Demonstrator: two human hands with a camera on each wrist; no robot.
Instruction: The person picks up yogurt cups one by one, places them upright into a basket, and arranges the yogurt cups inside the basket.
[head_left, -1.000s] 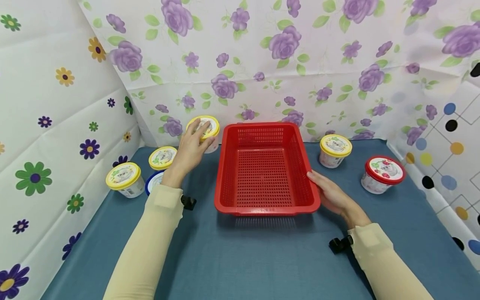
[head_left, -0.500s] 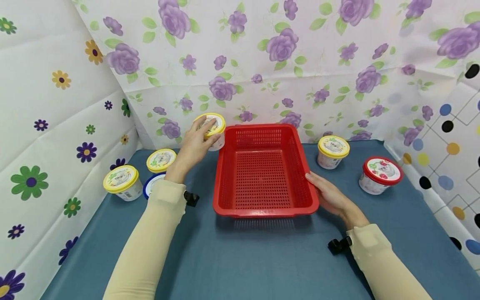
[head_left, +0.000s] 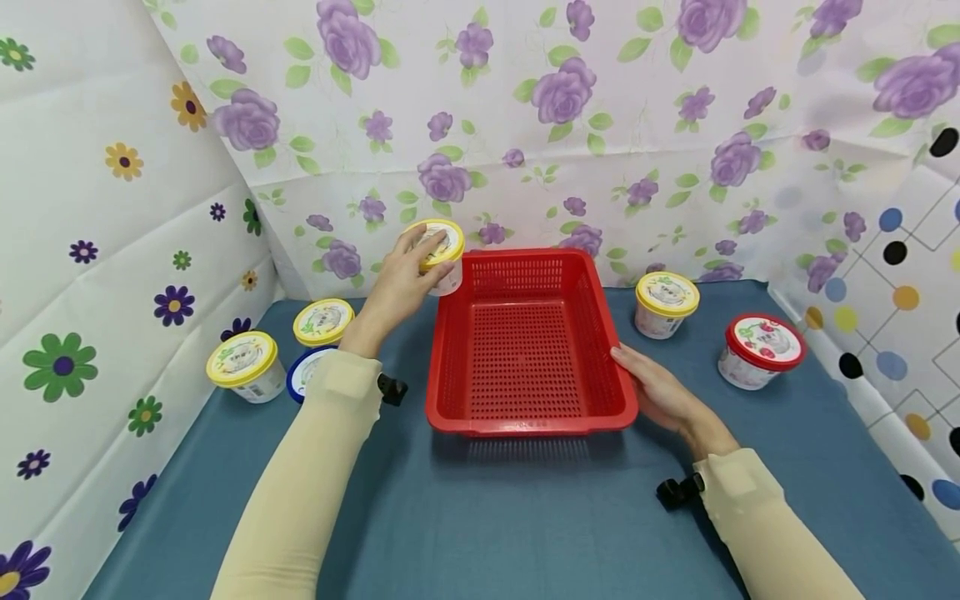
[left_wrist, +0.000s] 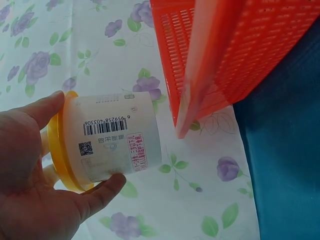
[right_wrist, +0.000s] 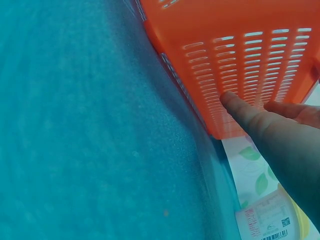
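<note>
Long, pale yellow sleeves (head_left: 303,475) — a small, blocky black device (head_left: 678,492) beside each cuff (head_left: 735,483).

We rested our right hand (right_wrist: 282,140) against the slotted side of the orange-red basket (right_wrist: 215,20), near a yellow-lidded tub (right_wrist: 265,219), with blue cloth (right_wrist: 100,130) alongside.

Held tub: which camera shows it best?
Left wrist: the held tub is closest there, in the left hand, its barcode clear. Head shows it smaller, the lid partly covered by that hand. Right wrist misses it, showing another tub.
</note>
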